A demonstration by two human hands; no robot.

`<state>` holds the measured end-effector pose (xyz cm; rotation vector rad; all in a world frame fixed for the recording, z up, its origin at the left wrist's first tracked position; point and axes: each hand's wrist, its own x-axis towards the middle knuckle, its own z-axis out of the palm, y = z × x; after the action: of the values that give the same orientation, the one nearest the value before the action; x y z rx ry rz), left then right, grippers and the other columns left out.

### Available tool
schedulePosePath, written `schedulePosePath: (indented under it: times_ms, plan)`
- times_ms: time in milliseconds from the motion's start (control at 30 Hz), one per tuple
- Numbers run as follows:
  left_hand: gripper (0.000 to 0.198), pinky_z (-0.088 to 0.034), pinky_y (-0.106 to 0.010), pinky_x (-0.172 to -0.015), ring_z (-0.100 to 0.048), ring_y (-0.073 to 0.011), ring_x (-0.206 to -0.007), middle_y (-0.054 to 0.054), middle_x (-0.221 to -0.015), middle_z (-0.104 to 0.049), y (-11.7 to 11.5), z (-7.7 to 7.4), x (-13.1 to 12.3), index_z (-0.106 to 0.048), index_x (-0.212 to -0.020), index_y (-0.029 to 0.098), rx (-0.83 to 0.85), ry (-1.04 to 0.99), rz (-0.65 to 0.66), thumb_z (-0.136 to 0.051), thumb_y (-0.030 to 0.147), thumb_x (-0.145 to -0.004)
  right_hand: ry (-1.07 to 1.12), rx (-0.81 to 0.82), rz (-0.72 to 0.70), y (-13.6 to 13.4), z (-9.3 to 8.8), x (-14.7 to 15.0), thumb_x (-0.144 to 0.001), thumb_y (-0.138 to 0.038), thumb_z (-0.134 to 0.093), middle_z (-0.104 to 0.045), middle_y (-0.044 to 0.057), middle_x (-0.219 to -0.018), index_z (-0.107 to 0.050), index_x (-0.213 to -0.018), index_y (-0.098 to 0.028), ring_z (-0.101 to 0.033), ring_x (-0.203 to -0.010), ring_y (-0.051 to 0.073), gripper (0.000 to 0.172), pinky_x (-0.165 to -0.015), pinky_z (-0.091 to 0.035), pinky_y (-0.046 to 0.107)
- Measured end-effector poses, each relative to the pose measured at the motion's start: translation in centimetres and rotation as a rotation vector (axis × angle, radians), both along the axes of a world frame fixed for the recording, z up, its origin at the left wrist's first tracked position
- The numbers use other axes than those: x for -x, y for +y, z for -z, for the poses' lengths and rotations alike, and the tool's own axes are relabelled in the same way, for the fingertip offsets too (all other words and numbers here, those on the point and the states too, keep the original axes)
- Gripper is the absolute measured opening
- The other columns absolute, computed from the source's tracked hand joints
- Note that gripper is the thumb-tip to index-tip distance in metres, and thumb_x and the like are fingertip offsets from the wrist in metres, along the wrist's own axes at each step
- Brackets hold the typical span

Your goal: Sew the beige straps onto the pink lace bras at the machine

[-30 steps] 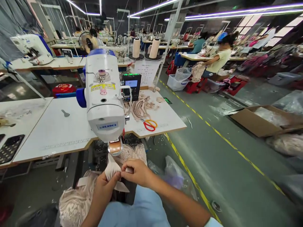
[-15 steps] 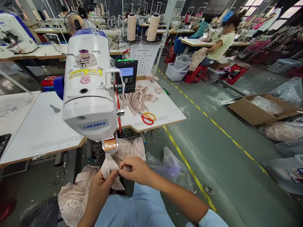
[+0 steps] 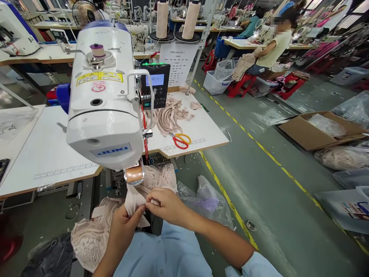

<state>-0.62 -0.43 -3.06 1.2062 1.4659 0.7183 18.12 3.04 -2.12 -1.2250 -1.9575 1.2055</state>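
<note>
Just below the head of a white sewing machine (image 3: 106, 130), a beige lace bra (image 3: 89, 242) spreads on both sides of the needle area. My left hand (image 3: 125, 225) is closed on the bra's pale fabric wing, thumb on top. Close against it, my right hand (image 3: 164, 206) pinches the same fabric at its edge, its fingertips almost touching the left thumb. One lace cup hangs at lower left, by my left wrist; more lace (image 3: 161, 177) lies behind my right hand. The machine's head hides the needle and part of the fabric.
Right of the machine, the white table (image 3: 201, 132) holds red-and-yellow-handled scissors (image 3: 181, 141) and a pile of beige straps (image 3: 170, 117). A control panel (image 3: 155, 86) and two thread cones (image 3: 163, 19) stand behind. Plastic bags (image 3: 210, 200) lie on the floor. A co-worker (image 3: 273, 50) sits at back right.
Both hands stay at the fabric, and the right fingers have drawn closer together in their pinch. The view has shifted slightly, so the machine appears a little larger and further left.
</note>
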Motion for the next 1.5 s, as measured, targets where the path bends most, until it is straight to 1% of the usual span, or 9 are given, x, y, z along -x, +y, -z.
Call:
schedulePosePath:
  times_ms: [200, 300, 433, 533, 767, 967, 1233, 1367, 1500]
  plan:
    - [0.035, -0.039, -0.021, -0.053, -0.047, -0.0132, -0.059, 0.002, -0.064, -0.056, 0.9, -1.7, 0.7, -0.064, -0.077, 0.016, -0.036, 0.053, 0.046, -0.063, 0.051, -0.081, 0.124, 0.215, 0.006, 0.5, 0.1, -0.8, -0.085, -0.02, -0.058, -0.065, -0.001, -0.082, -0.071, -0.093, -0.019, -0.05, -0.066, 0.01, 0.015, -0.06, -0.036, 0.021]
    - [0.036, -0.038, -0.022, -0.053, -0.044, -0.013, -0.057, 0.003, -0.062, -0.054, 1.4, -2.6, 0.8, -0.062, -0.075, 0.017, -0.041, 0.098, 0.114, -0.06, 0.052, -0.083, 0.087, 0.221, 0.039, 0.4, -0.4, -1.0, -0.083, -0.019, -0.059, -0.055, -0.005, -0.067, -0.065, -0.095, -0.02, -0.041, -0.055, 0.008, 0.014, -0.054, -0.031, 0.02]
    - [0.033, -0.046, -0.024, -0.065, -0.058, -0.0196, -0.073, -0.001, -0.076, -0.064, 1.6, -3.4, 0.6, -0.068, -0.087, 0.019, -0.057, 0.102, 0.157, -0.059, 0.051, -0.083, 0.012, 0.147, 0.024, 0.2, -1.1, -1.1, -0.081, -0.017, -0.059, -0.049, -0.008, -0.066, -0.054, -0.094, -0.022, -0.041, -0.056, 0.009, 0.014, -0.055, -0.028, 0.02]
    - [0.031, -0.048, -0.026, -0.075, -0.062, -0.0229, -0.085, -0.003, -0.086, -0.068, 1.5, -3.6, 0.1, -0.069, -0.096, 0.02, -0.111, 0.116, 0.185, -0.059, 0.047, -0.084, -0.03, 0.067, -0.026, 0.1, -1.4, -1.1, -0.082, -0.015, -0.058, -0.049, -0.007, -0.067, -0.05, -0.091, -0.021, -0.043, -0.059, 0.01, 0.014, -0.058, -0.028, 0.022]
    - [0.033, -0.036, -0.022, -0.051, -0.041, -0.0125, -0.052, 0.004, -0.055, -0.048, 1.6, -3.2, -0.5, -0.057, -0.062, 0.019, -0.178, 0.224, 0.192, -0.058, 0.045, -0.084, -0.066, 0.068, -0.033, 0.5, -1.7, -1.2, -0.08, -0.014, -0.062, -0.053, -0.007, -0.067, -0.056, -0.093, -0.02, -0.047, -0.062, 0.01, 0.016, -0.059, -0.029, 0.021]
    - [0.037, -0.032, -0.022, -0.05, -0.04, -0.0121, -0.054, 0.003, -0.057, -0.049, 2.2, -2.8, -0.1, -0.06, -0.065, 0.018, -0.064, 0.2, 0.181, -0.06, 0.052, -0.079, 0.06, 0.158, -0.118, 1.9, 0.4, -1.7, -0.079, -0.026, -0.07, -0.066, -0.001, -0.081, -0.07, -0.087, -0.019, -0.059, -0.079, 0.014, 0.01, -0.069, -0.038, 0.023]
    - [0.042, -0.043, -0.024, -0.054, -0.055, -0.0163, -0.059, -0.001, -0.063, -0.064, 2.9, -2.9, -1.0, -0.064, -0.073, 0.015, 0.11, 0.059, 0.059, -0.068, 0.057, -0.07, 0.306, 0.603, 0.022, 1.6, 2.3, -1.0, -0.075, -0.037, -0.07, -0.055, -0.004, -0.064, -0.069, -0.085, -0.015, -0.047, -0.058, 0.01, 0.024, -0.054, -0.035, 0.021]
    - [0.04, -0.043, -0.023, -0.052, -0.055, -0.0153, -0.058, 0.001, -0.062, -0.064, 2.9, -3.0, -1.5, -0.063, -0.075, 0.016, 0.09, 0.018, -0.062, -0.075, 0.053, -0.066, 0.249, 0.453, 0.062, 1.3, 1.3, -0.9, -0.077, -0.039, -0.068, -0.057, -0.002, -0.068, -0.07, -0.084, -0.015, -0.049, -0.063, 0.011, 0.024, -0.056, -0.034, 0.021]
    - [0.036, -0.044, -0.023, -0.054, -0.057, -0.0161, -0.062, 0.001, -0.065, -0.065, 2.5, -3.3, -0.5, -0.066, -0.078, 0.016, 0.052, 0.028, -0.03, -0.073, 0.051, -0.072, 0.163, 0.191, 0.06, 1.5, -0.3, -0.8, -0.075, -0.024, -0.066, -0.058, -0.002, -0.071, -0.069, -0.075, -0.016, -0.05, -0.066, 0.01, 0.008, -0.058, -0.033, 0.021]
